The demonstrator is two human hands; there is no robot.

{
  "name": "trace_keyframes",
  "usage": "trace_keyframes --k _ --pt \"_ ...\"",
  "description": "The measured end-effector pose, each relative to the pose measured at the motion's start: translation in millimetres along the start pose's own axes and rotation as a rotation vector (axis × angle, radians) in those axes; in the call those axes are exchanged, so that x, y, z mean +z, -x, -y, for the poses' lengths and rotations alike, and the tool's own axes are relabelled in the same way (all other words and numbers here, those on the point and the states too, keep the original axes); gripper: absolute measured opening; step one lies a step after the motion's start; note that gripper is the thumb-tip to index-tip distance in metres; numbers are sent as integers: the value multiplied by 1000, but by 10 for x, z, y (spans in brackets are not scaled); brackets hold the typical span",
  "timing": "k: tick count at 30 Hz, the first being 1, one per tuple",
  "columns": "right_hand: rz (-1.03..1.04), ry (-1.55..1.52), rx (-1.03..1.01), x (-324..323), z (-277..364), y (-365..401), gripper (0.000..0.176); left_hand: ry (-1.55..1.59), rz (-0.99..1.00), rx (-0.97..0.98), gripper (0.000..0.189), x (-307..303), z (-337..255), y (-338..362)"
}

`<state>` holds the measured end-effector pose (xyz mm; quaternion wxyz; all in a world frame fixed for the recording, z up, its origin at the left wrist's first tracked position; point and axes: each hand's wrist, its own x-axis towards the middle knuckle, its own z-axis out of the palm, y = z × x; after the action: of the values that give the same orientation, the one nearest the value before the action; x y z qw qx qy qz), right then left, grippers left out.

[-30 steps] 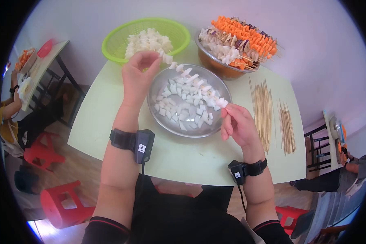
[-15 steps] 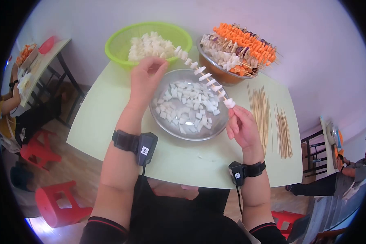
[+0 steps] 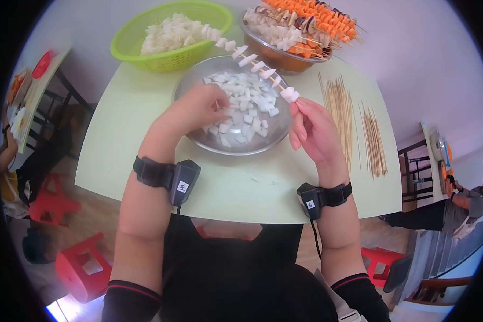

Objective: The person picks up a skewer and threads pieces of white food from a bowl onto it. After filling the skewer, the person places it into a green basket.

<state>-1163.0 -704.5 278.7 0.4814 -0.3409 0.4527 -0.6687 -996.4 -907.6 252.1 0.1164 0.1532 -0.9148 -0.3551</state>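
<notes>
My right hand [image 3: 316, 129] pinches the lower end of a bamboo skewer threaded with white chunks [image 3: 257, 65], which slants up and to the left. Its far end reaches toward the green basket's rim. My left hand [image 3: 201, 107] is over the left side of a round metal bowl [image 3: 198, 140], fingers curled and slightly apart, close to the loose white pieces [image 3: 244, 99] in it. Whether the fingertips touch a piece cannot be made out. Bare bamboo skewers [image 3: 338, 115] lie to the right of my right hand.
A green basket [image 3: 169, 59] heaped with white pieces stands at the back left. Behind the bowl, another metal bowl [image 3: 276, 51] holds loaded orange and white skewers [image 3: 316, 21]. More bare skewers [image 3: 373, 142] lie at the right. Red stools [image 3: 86, 268] and a person [image 3: 461, 204] are farther off.
My left hand has come down from beside the green basket into the bowl area. My right hand still holds the loaded skewer. The whole view has tilted, shifting the table upward.
</notes>
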Motion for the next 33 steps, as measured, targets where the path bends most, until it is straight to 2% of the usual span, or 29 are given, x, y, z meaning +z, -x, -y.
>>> trace_keyframes --k 10,15,26,28,31,33 --pt "-5 9 17 14 0 5 28 -1 21 14 15 26 -33 -13" --pt "-24 6 17 40 -19 4 26 -6 -23 123 14 47 -67 -15" --pt "-30 7 6 43 -24 0 25 29 39 84 10 74 -108 -31" --pt "35 -1 15 3 -18 -2 28 35 46 59 10 74 -103 -33" --pt "-8 55 16 26 3 11 28 108 -44 32 11 1 -66 -35" --pt "-6 76 13 24 6 19 28 303 -263 -60 13 -146 53 -46"
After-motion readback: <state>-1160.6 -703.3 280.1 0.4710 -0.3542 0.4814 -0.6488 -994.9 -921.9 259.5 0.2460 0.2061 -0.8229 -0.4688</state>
